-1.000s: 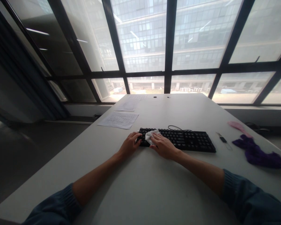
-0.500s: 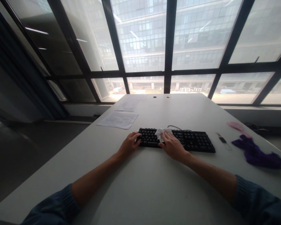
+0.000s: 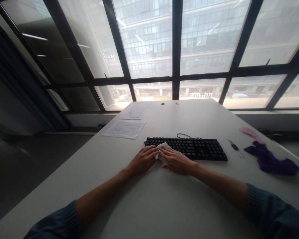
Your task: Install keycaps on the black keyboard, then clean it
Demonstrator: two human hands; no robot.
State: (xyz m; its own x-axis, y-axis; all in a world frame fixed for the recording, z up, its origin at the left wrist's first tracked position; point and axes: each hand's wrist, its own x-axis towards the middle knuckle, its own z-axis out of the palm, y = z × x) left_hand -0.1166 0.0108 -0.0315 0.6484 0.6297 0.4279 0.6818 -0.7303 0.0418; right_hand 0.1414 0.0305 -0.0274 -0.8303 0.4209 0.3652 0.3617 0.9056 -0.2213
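A black keyboard (image 3: pixel 194 148) lies across the middle of the white table (image 3: pixel 164 199), its cable curling behind it. My right hand (image 3: pixel 176 160) presses a small white wipe (image 3: pixel 161 146) against the keyboard's front left corner. Beside it, my left hand (image 3: pixel 143 160) rests at the keyboard's left end, its fingertips touching the wipe. Both forearms are bare, with dark blue sleeves pushed up.
Printed sheets (image 3: pixel 124 128) lie at the back left of the table. A purple cloth (image 3: pixel 271 159), a pink item (image 3: pixel 249 132) and a small dark key-like object (image 3: pixel 234 146) lie to the right. Large windows stand behind the table's far edge.
My right hand carried the wipe right along the keys, then back left to the front left corner. My left hand slid toward me off the keyboard's left end and met the wipe.
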